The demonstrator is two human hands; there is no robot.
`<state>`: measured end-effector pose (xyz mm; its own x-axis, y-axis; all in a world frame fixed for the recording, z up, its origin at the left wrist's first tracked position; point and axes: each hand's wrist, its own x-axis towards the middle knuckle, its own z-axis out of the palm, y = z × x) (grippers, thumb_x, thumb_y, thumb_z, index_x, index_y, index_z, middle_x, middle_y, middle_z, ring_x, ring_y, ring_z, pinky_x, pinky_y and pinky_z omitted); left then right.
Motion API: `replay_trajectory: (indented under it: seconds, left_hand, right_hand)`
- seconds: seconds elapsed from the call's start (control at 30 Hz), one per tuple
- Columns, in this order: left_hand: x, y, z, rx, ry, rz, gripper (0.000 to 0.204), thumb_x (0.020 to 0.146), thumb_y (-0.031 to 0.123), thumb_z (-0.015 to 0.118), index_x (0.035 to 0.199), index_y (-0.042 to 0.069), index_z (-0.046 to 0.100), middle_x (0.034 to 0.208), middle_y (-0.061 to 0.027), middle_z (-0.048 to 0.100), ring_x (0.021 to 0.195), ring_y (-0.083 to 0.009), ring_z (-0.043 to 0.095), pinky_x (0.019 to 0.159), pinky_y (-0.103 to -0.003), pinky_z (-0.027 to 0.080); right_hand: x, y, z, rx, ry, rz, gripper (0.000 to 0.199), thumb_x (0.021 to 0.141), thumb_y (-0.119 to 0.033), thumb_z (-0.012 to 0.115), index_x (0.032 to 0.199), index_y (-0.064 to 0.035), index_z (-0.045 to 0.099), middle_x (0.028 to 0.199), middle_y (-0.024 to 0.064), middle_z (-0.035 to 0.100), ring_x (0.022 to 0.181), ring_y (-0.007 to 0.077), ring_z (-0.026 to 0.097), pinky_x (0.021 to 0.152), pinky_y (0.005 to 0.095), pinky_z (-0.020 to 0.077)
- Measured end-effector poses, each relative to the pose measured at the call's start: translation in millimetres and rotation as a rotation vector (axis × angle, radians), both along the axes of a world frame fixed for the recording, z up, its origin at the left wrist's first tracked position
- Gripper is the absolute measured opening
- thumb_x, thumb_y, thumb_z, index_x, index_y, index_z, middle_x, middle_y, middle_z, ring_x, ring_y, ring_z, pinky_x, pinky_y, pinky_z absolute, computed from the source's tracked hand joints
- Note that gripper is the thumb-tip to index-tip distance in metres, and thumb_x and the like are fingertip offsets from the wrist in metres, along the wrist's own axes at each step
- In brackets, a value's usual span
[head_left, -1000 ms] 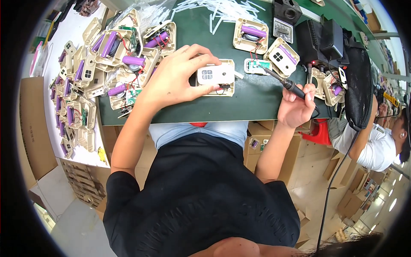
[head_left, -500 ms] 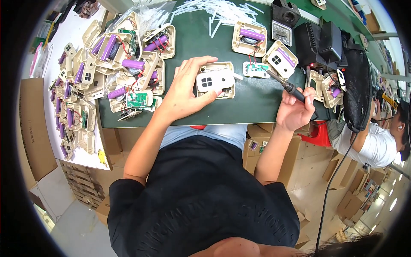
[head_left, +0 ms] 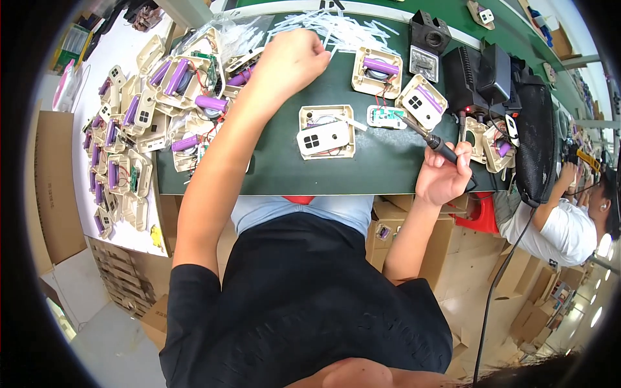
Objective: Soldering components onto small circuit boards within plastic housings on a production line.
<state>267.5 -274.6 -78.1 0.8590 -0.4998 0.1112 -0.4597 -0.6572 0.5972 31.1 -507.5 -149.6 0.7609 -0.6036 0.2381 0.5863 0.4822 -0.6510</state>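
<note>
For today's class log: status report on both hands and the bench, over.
Left hand fisted at the white strips. Right hand grips soldering iron. Beige casing on green mat, untouched. Nothing blocking.

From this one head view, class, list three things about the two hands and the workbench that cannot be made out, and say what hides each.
1. Whether the left hand holds one of the white strips: the fist's back faces the camera.
2. The soldering iron tip: too small to tell if it touches the small circuit board.
3. The inside of the beige case: its white button cover lies over it.
</note>
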Motion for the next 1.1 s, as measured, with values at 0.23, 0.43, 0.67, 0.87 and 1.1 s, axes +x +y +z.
replay_trajectory:
  seconds: [0.23, 0.43, 0.67, 0.87, 1.1]
  left_hand:
    - [41, -15, -34, 0.26, -0.097, 0.054, 0.024, 0.075, 0.023, 0.077, 0.085, 0.001, 0.079, 0.085, -0.0237, 0.075, 0.086, -0.039, 0.075, 0.085, -0.044, 0.059]
    - [30, 0, -16, 0.322, -0.199, -0.043, 0.022, 0.078, 0.02, 0.075, 0.086, -0.001, 0.075, 0.084, -0.0204, 0.075, 0.08, -0.0375, 0.074, 0.078, -0.044, 0.059]
    - [-121, 70, 36, -0.207, -0.148, -0.289, 0.019, 0.071, -0.004, 0.076, 0.087, 0.004, 0.07, 0.079, -0.0064, 0.07, 0.068, -0.0198, 0.065, 0.064, -0.031, 0.053]
    - [-170, 96, -34, -0.145, -0.178, -0.351, 0.028, 0.068, -0.005, 0.079, 0.09, 0.004, 0.063, 0.084, -0.0055, 0.063, 0.073, -0.0259, 0.06, 0.067, -0.036, 0.052]
    - [-170, 92, -35, -0.089, -0.158, -0.319, 0.027, 0.075, -0.002, 0.083, 0.097, 0.005, 0.069, 0.093, -0.0071, 0.064, 0.079, -0.0269, 0.061, 0.068, -0.038, 0.052]
  right_hand:
    - [3, 2, 3, -0.013, -0.01, 0.01, 0.013, 0.1, -0.022, 0.054, 0.101, -0.0098, 0.049, 0.07, 0.0067, 0.056, 0.068, 0.0159, 0.05, 0.063, 0.0306, 0.0405]
    - [3, 0, 1, -0.002, -0.004, 0.036, 0.013, 0.098, -0.021, 0.055, 0.1, -0.0099, 0.049, 0.069, 0.0062, 0.054, 0.068, 0.0157, 0.049, 0.063, 0.0295, 0.0409]
    - [-2, -3, -1, -0.001, -0.034, 0.065, 0.013, 0.097, -0.022, 0.054, 0.101, -0.0099, 0.05, 0.071, 0.0062, 0.056, 0.068, 0.0153, 0.049, 0.062, 0.0288, 0.0408]
    - [-1, -8, -1, -0.051, -0.046, 0.072, 0.014, 0.098, -0.023, 0.052, 0.101, -0.0099, 0.05, 0.072, 0.0064, 0.058, 0.068, 0.0154, 0.053, 0.063, 0.0295, 0.0405]
    - [-2, -9, -1, -0.067, -0.015, 0.083, 0.013, 0.099, -0.025, 0.052, 0.101, -0.0118, 0.052, 0.073, 0.0068, 0.06, 0.066, 0.0147, 0.054, 0.065, 0.0307, 0.0392]
